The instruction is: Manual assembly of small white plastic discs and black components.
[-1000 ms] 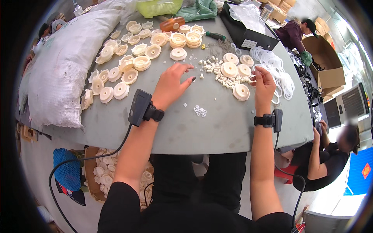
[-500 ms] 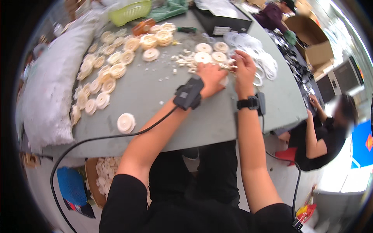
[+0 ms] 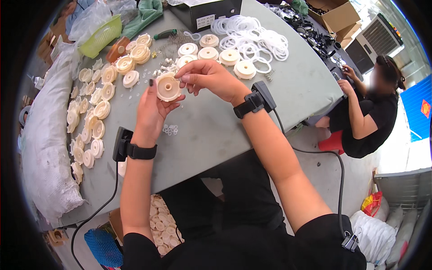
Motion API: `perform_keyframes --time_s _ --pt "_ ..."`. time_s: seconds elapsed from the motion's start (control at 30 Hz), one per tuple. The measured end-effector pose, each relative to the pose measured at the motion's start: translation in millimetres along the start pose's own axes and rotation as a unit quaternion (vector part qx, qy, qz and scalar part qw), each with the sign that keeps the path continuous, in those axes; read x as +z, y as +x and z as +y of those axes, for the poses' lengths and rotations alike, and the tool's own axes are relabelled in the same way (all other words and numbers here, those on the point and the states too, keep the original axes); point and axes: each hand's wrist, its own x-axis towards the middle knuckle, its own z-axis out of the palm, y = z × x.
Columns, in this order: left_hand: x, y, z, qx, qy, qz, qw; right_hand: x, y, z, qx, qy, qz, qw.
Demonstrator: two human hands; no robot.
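My left hand [image 3: 152, 110] is closed around the edge of a round cream plastic wheel [image 3: 168, 93], its hollow face with a centre hub turned up. From the right, my right hand [image 3: 213, 80] meets the rim of this wheel with thumb and fingers pinched. Whatever sits between those fingertips is too small to make out. Just behind the hands lies a pile of small cream parts [image 3: 164, 66], partly covered. Several cream discs [image 3: 208, 53] stand beyond my right hand, some with white tops. Small white rings [image 3: 170, 130] lie on the table near my left wrist.
Rows of cream wheels [image 3: 102, 109] run along the grey table's [image 3: 202, 144] left side, beside a white sack [image 3: 49, 135]. White plastic rings [image 3: 256, 38] heap up near a black box [image 3: 207, 13]. A green-handled screwdriver [image 3: 165, 34] lies behind. A co-worker [image 3: 373, 103] sits at right.
Both hands have left the small parts and discs. My left hand now holds up a wheel, and my right hand has come across to its rim. The whole view has shifted.
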Motion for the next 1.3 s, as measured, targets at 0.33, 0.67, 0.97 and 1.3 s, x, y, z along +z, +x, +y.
perform_keyframes --time_s 0.33,0.67,0.97,1.3 --pt "1 -9 -4 0.116 0.088 0.064 0.987 7 0 -3 -0.004 0.021 0.009 1.0" --pt "2 -6 -12 0.106 0.065 0.071 0.99 13 1 4 0.01 -0.089 0.0 0.996" --pt "6 -9 -15 0.127 0.093 0.043 0.987 15 1 6 0.021 -0.166 0.014 0.986" --pt "7 -8 -17 0.141 0.058 0.05 0.987 19 3 8 0.001 -0.159 0.053 0.986"
